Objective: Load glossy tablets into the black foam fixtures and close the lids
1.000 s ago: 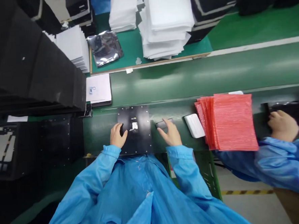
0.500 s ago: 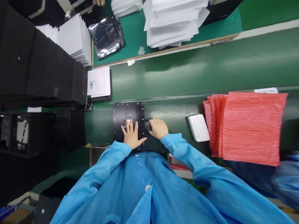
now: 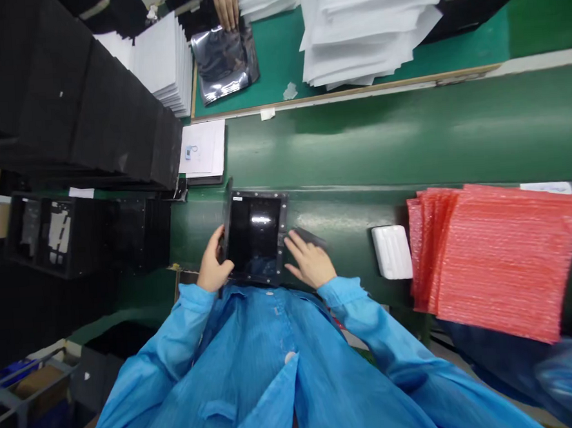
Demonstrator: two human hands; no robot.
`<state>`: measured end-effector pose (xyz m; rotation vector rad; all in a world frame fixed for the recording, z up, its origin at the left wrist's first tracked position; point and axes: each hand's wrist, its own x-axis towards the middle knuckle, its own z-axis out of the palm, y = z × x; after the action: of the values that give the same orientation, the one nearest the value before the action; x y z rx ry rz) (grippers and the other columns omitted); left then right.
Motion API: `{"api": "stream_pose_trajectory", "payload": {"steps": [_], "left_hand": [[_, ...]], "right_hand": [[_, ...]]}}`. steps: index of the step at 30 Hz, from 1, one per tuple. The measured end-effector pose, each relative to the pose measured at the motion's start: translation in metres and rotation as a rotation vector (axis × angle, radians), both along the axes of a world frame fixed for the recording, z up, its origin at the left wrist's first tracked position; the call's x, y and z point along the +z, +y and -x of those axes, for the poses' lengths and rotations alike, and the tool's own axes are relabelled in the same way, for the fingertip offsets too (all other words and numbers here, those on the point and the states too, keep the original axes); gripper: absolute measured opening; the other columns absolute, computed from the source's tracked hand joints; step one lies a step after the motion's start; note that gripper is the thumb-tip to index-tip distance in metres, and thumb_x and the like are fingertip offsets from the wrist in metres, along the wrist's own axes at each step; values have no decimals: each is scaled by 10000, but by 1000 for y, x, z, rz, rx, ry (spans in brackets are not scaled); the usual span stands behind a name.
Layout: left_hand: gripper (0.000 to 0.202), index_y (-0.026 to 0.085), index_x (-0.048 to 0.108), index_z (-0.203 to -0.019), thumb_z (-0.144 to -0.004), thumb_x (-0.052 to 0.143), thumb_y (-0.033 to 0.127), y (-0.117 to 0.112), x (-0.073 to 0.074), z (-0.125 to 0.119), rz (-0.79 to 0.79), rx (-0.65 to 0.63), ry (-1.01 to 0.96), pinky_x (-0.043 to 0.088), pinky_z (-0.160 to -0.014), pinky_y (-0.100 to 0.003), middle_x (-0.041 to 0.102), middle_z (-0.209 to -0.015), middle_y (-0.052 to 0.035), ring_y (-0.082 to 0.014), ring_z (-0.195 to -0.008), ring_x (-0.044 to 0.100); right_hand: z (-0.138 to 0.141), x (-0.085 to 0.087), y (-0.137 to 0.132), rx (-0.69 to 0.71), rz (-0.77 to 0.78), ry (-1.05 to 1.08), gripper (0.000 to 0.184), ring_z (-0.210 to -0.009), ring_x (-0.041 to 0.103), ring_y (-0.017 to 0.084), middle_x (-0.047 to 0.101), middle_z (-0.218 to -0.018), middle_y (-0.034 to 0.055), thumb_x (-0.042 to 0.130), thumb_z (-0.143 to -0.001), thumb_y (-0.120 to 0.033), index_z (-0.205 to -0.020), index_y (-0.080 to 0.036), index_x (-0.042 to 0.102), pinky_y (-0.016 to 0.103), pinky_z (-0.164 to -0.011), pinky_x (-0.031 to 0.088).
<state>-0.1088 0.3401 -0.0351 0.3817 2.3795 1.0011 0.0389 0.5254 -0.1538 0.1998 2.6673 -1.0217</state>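
Observation:
A black square panel (image 3: 255,235) with a glossy dark face and small screws along its frame lies in front of me on the green belt (image 3: 407,142). My left hand (image 3: 213,263) grips the panel's left edge, fingers curled round it. My right hand (image 3: 308,261) rests by the panel's right edge with its fingers stretched over a small dark flat object (image 3: 311,237). Both my sleeves are blue.
A white block (image 3: 392,251) and a stack of pink bubble bags (image 3: 501,252) lie to the right. Black trays (image 3: 66,105) stand to the left. Beyond the belt lie white sheet stacks (image 3: 366,22), a silver bag (image 3: 223,59) and another person's hand (image 3: 227,4). A co-worker's blue sleeve (image 3: 567,371) shows at lower right.
The panel has been turned over: its matte back with a label faced up before, its glossy face shows now. My left hand moved from flat on top to gripping the left edge.

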Motion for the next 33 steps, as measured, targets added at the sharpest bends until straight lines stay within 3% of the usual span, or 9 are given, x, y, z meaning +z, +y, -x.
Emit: {"api": "stream_pose_trajectory", "payload": {"steps": [3, 8, 11, 14, 16, 21, 23, 29, 33], "left_hand": [[790, 139, 436, -1338, -551, 493, 170, -21, -4, 19, -82, 130, -58, 380, -1086, -391, 507, -1366, -116, -259, -1299, 441], [726, 149, 504, -1269, -544, 506, 159, -29, -20, 20, -165, 142, -65, 381, -1085, -392, 569, -1299, -97, -252, -1262, 481], [735, 147, 493, -1280, -545, 515, 141, -34, -25, 18, -230, 136, -124, 366, -1097, -383, 554, -1320, -96, -251, -1281, 459], [747, 139, 476, -1294, -548, 520, 119, -48, -32, 30, -306, 144, -203, 350, -1108, -373, 539, -1340, -98, -249, -1290, 449], [744, 138, 458, -1313, -571, 508, 113, -65, -37, 48, -333, 151, -243, 355, -1105, -376, 534, -1348, -98, -244, -1285, 457], [760, 133, 373, -1391, -673, 615, 204, -120, -39, 97, -150, 152, -139, 235, -1165, -422, 378, -1470, -141, -264, -1379, 320], [842, 139, 364, -1399, -654, 716, 313, -138, -36, 107, -128, 168, -174, 184, -1174, -454, 309, -1504, -158, -287, -1416, 231], [734, 117, 644, -1090, -528, 790, 567, -184, -11, 123, -570, 290, -798, 442, -978, -474, 681, -1079, -150, -331, -1085, 600], [619, 119, 699, -965, -523, 793, 541, -244, 46, 146, -558, 556, -407, 510, -880, -430, 722, -925, -110, -305, -936, 654]], "right_hand": [[3, 15, -37, -31, 183, -150, 658, -825, 661, 260, 173, -1557, 159, 600, -781, -335, -1401, -215, 415, 396, -720, 506], [21, 19, -77, -414, 613, -162, 738, -597, 625, 135, 101, -1562, 189, 599, -742, -509, -1400, -243, 396, 406, -718, 539], [30, 10, -75, -720, 839, -110, 715, -584, 599, 126, 385, -1441, 162, 549, -727, -603, -1339, -248, 447, 386, -682, 541], [44, 7, -65, -890, 1027, -145, 614, -569, 583, 164, 658, -985, 88, 388, -779, -666, -1184, -234, 550, 337, -547, 499], [60, 16, -61, -833, 991, -146, 587, -573, 574, 201, 651, -747, 62, 399, -755, -697, -1010, -215, 617, 329, -512, 460], [104, 72, -80, -660, 343, -45, 470, -556, 526, 222, 557, -515, 30, 552, -655, -699, -608, -231, 552, 346, -563, 435], [116, 99, -99, -610, 255, -52, 481, -534, 514, 211, 536, -485, 28, 508, -704, -692, -555, -235, 520, 344, -562, 440], [135, 136, -161, -432, 855, -88, 628, -988, 654, 311, 702, -1068, 115, 573, -646, -732, -1042, -256, 676, 412, -835, 533], [149, 127, -169, -311, 947, -196, 545, -1109, 613, 316, 646, -1217, 113, 657, -673, -597, -1127, -295, 663, 451, -951, 500]]}}
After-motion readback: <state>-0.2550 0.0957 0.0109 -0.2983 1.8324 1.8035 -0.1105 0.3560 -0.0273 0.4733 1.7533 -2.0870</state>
